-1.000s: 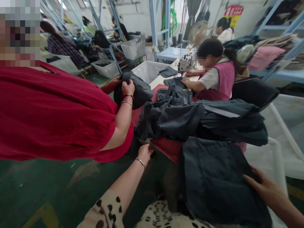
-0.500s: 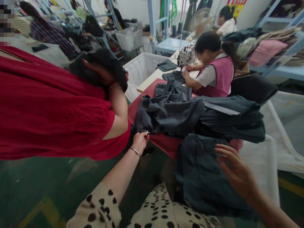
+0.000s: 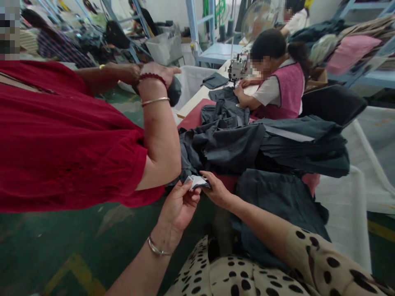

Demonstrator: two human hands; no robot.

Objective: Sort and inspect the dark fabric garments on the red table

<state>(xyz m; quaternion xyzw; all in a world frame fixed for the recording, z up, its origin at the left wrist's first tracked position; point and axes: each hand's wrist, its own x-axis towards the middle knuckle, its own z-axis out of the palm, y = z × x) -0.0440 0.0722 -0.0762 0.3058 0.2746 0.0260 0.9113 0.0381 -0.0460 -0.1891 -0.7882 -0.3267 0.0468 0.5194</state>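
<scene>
My left hand (image 3: 180,203) and my right hand (image 3: 217,190) meet at a small white tag (image 3: 196,181) on the edge of a dark grey garment (image 3: 228,146) piled on the red table (image 3: 193,119). Both hands pinch that tag between their fingers. A second dark grey piece (image 3: 277,201) hangs over the table's near edge, just right of my right hand. My sleeves are cream with black spots.
A person in a red top (image 3: 68,135) stands close on my left, holding a dark bundle (image 3: 174,90) up. A person in a pink vest (image 3: 284,90) sits at a sewing machine (image 3: 239,70). White bins (image 3: 348,205) stand at the right and behind the table.
My right hand came from the dark piece on the right over to the tag. My left hand rose from the table's edge and took hold of it. The person in red lifted the bundle.
</scene>
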